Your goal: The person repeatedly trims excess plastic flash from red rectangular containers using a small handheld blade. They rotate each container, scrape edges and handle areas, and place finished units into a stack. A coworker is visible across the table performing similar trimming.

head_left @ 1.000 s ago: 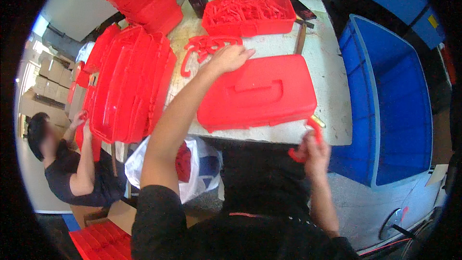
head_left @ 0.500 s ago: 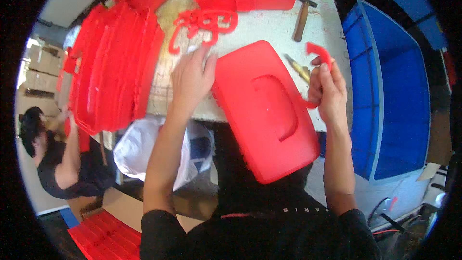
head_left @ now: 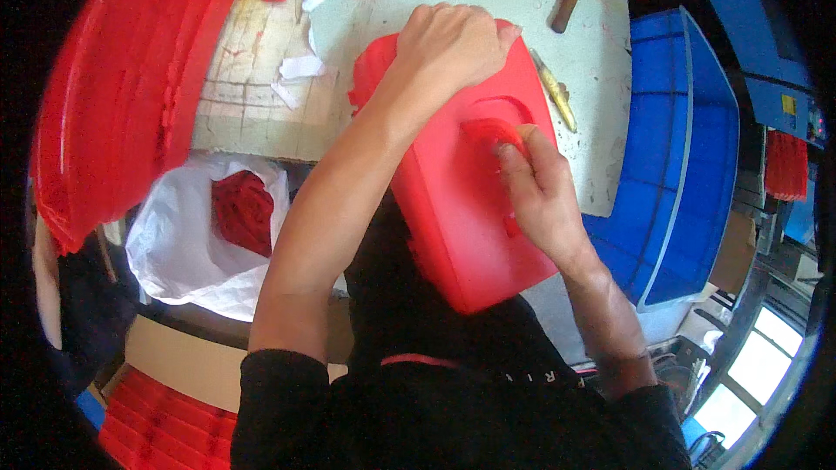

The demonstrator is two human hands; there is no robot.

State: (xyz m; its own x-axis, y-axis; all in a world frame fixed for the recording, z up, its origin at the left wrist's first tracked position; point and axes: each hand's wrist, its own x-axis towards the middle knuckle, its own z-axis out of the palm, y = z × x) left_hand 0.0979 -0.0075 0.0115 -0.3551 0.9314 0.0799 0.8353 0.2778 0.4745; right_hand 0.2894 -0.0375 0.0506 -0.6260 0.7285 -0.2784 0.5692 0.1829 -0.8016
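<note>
Red handle (head_left: 489, 130) moved onto box lid (head_left: 448, 200), right hand (head_left: 542, 191) curled round it

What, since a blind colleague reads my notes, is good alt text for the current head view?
A person's right hand holds a red handle at the upper face of a red box; the left hand rests on the box's far end. The box juts over the near edge of a pale table; a blue bin stands right.

I watch through a head-worn fisheye, close over the near edge of the table (head_left: 594, 148). It faces down and sees past the table's sides.
</note>
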